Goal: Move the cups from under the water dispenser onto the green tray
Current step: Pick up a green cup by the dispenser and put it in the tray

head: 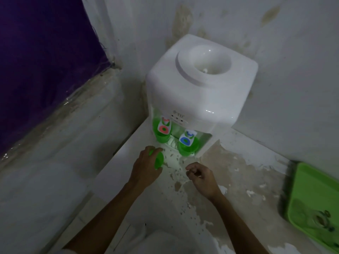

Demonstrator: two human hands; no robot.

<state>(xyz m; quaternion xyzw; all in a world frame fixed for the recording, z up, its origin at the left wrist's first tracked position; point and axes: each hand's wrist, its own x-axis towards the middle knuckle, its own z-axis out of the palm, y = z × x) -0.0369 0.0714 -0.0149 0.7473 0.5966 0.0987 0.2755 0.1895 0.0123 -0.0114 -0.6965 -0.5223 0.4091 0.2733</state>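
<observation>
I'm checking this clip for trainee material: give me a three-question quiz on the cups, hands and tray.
1. True or false: the flat green plastic tray already holds a cup.
2. Which hand grips the small green plastic cup? A) left hand B) right hand
3. How many green cups stand under the white plastic water dispenser?

Key: 1 false. 2 A; the right hand is empty. 3 two, the cup under the red tap and the cup under the blue tap.
</observation>
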